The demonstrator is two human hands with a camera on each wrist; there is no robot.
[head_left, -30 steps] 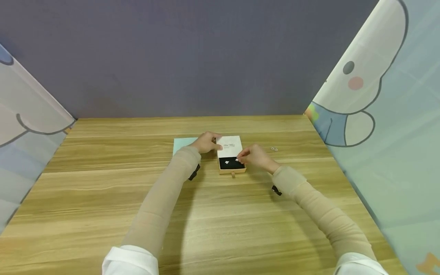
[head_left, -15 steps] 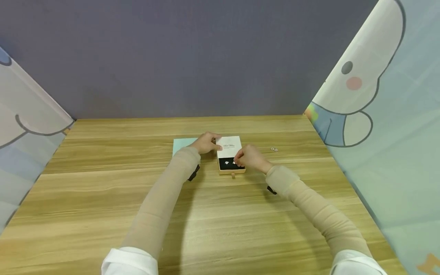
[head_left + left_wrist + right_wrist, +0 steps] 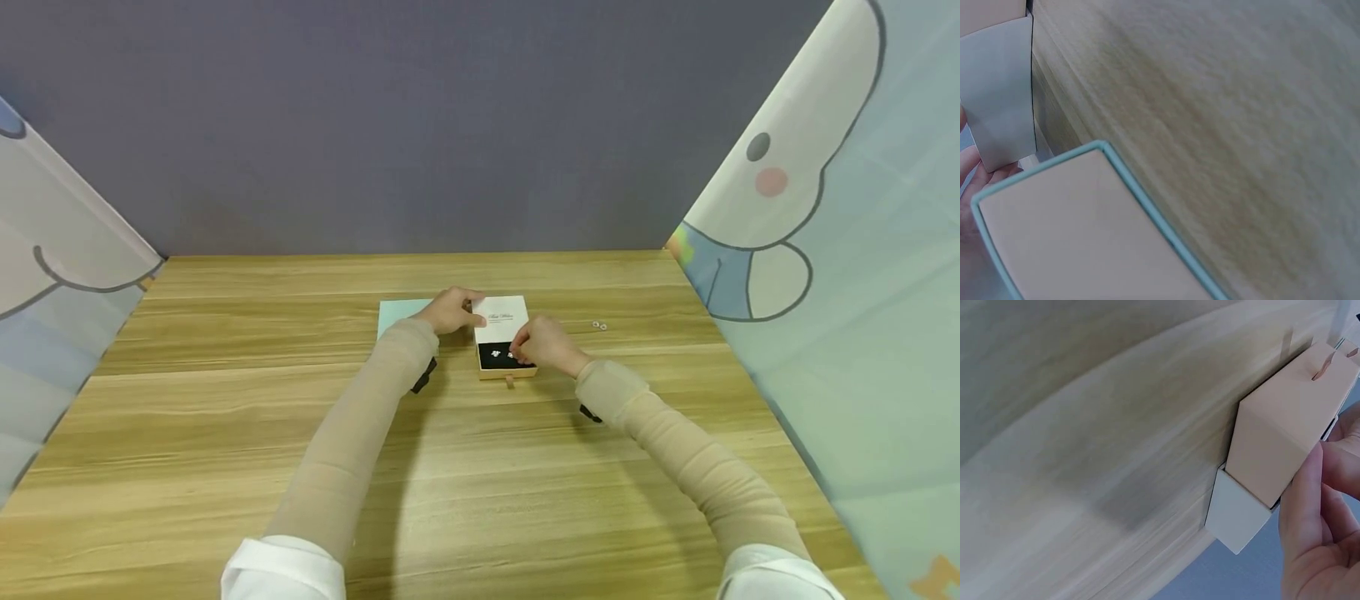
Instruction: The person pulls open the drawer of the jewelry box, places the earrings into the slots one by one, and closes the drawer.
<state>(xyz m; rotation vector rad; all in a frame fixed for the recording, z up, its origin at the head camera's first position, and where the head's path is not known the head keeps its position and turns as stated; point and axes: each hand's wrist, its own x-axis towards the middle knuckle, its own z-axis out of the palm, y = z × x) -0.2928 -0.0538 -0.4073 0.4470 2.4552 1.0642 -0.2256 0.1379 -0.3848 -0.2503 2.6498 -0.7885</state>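
A small jewelry box stands on the table, its white sleeve [image 3: 500, 317] printed with dark lettering and its orange drawer [image 3: 507, 374] pulled partly out toward me. A flower-shaped stud earring [image 3: 496, 354] sits on the drawer's black insert [image 3: 486, 363]. My left hand [image 3: 448, 312] grips the sleeve at its left side and back corner. Over the insert's right half, my right hand [image 3: 546, 343] pinches a second earring [image 3: 512, 355], which the fingertips partly cover. The right wrist view shows the drawer [image 3: 1285, 425] from the side, with my right fingers [image 3: 1300, 509] at its top edge.
Two small pale ring-like pieces [image 3: 599, 326] lie on the table right of the box. A teal box part [image 3: 401, 312] lies under my left wrist; the left wrist view shows its pale inner face [image 3: 1085, 231]. A dark grey panel [image 3: 420, 125] rises behind the table.
My right hand has moved slightly left and down over the black insert, the earring in its fingers shifting toward the other one. The left hand stays on the sleeve.
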